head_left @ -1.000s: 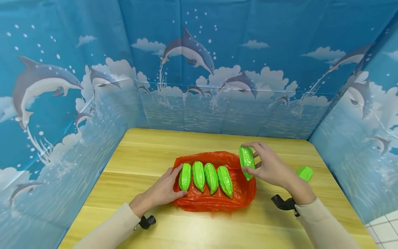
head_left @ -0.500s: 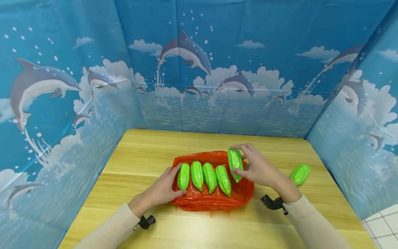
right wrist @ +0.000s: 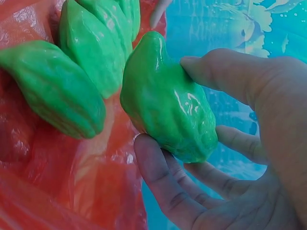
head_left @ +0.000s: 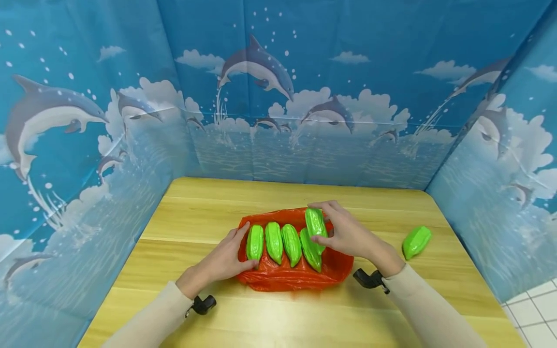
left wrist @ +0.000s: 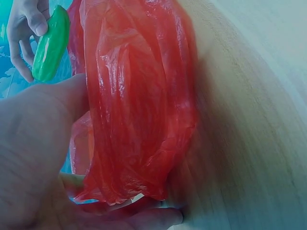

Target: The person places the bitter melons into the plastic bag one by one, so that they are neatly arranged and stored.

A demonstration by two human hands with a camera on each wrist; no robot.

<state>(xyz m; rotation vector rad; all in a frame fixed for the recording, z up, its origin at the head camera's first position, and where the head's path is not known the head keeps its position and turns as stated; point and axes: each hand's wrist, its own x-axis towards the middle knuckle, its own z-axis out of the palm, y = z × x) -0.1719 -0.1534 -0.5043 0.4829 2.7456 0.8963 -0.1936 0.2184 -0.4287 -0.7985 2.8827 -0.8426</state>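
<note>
My right hand (head_left: 353,238) pinches a glossy green ridged fruit (head_left: 315,222) between thumb and fingers, above the right part of an open red plastic bag (head_left: 285,280). Close up in the right wrist view, the held fruit (right wrist: 168,108) is lumpy, with a narrow nub at one end. Several similar green fruits (head_left: 273,242) lie side by side in the bag; the held one overlaps the rightmost fruit (head_left: 309,256) in the head view. My left hand (head_left: 223,259) grips the bag's left end, and the thumb tip is hidden behind the plastic in the left wrist view.
One more green fruit (head_left: 416,241) lies on the wooden table (head_left: 183,232), right of the bag. Blue dolphin-print cloth (head_left: 278,150) walls the table at the back and both sides. White floor tiles (head_left: 539,314) show at the lower right.
My right hand has moved left with the green fruit, from the bag's right edge to over the rightmost fruit in the row. My left hand has stayed at the bag's left end.
</note>
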